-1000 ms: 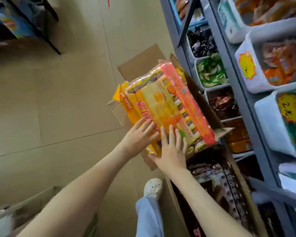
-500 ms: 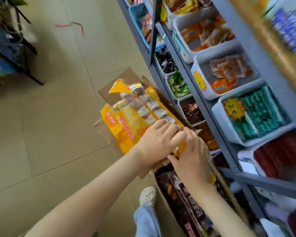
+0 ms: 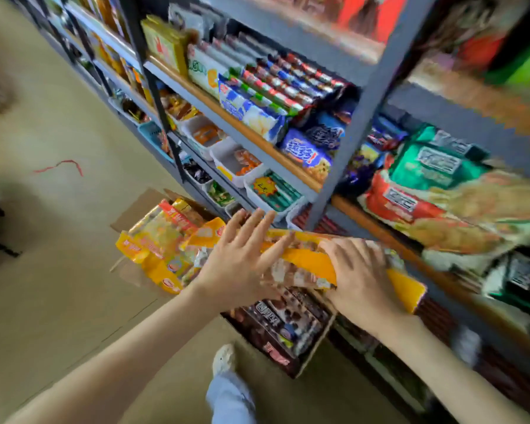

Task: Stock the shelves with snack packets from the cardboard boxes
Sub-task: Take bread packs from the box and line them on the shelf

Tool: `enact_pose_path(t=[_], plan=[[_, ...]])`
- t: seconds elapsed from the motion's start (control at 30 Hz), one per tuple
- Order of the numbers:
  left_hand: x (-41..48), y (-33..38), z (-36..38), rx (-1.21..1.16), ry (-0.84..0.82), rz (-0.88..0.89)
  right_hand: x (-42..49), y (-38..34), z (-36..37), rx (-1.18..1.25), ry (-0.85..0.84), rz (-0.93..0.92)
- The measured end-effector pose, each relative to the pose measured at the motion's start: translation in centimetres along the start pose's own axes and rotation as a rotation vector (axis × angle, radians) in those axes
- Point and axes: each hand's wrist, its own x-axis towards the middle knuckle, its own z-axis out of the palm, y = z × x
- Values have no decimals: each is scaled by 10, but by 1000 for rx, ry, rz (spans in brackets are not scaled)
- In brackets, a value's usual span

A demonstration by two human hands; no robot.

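Observation:
I hold a long yellow snack packet [image 3: 303, 262] level in front of the grey shelving [image 3: 351, 139], above the boxes. My left hand [image 3: 237, 261] lies flat on its left part with straight, spread fingers. My right hand [image 3: 360, 278] grips its right part, fingers curled over the top edge. Below on the floor, an open cardboard box [image 3: 138, 206] holds more yellow packets [image 3: 162, 240]. A second box [image 3: 314, 354] nearer my foot holds dark brown packets [image 3: 283, 319].
The shelves carry biscuit packs [image 3: 257, 114], white bins [image 3: 227, 154] of small snacks and large noodle bags [image 3: 423, 191] at right. My shoe [image 3: 224, 359] stands beside the nearer box. A red strip [image 3: 58, 165] lies on the tan floor at left.
The packet has come up out of the box and moved right toward the shelves. My left fingers have spread out straight. The view has swung up onto the shelving.

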Motion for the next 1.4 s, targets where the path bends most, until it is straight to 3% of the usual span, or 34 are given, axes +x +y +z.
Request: enact_pose_path(t=[0.17, 0.37, 0.53, 0.67, 0.8, 1.03, 1.23, 1.4], plan=[[48, 163, -36, -88, 14, 199, -136, 53, -124, -161, -1, 110], [102, 333, -78, -253, 127, 504, -280, 88, -235, -475, -113, 452], [129, 451, -124, -321, 350, 851, -361, 81, -295, -597, -97, 799], [141, 540, -171, -321, 540, 1004, -428, 82, -356, -765, 56, 954], [135, 634, -220, -356, 674, 1076, -503, 82, -424, -913, 145, 1039], [89, 800, -266, -456, 802, 1199, -675, 64, -521, -1017, 160, 1121], [86, 911, -334, -574, 886, 1247, -794, 60, -621, -1242, 273, 1081], [100, 992, -385, -425, 1026, 1204, -847, 84, -698, -1465, 398, 1040]])
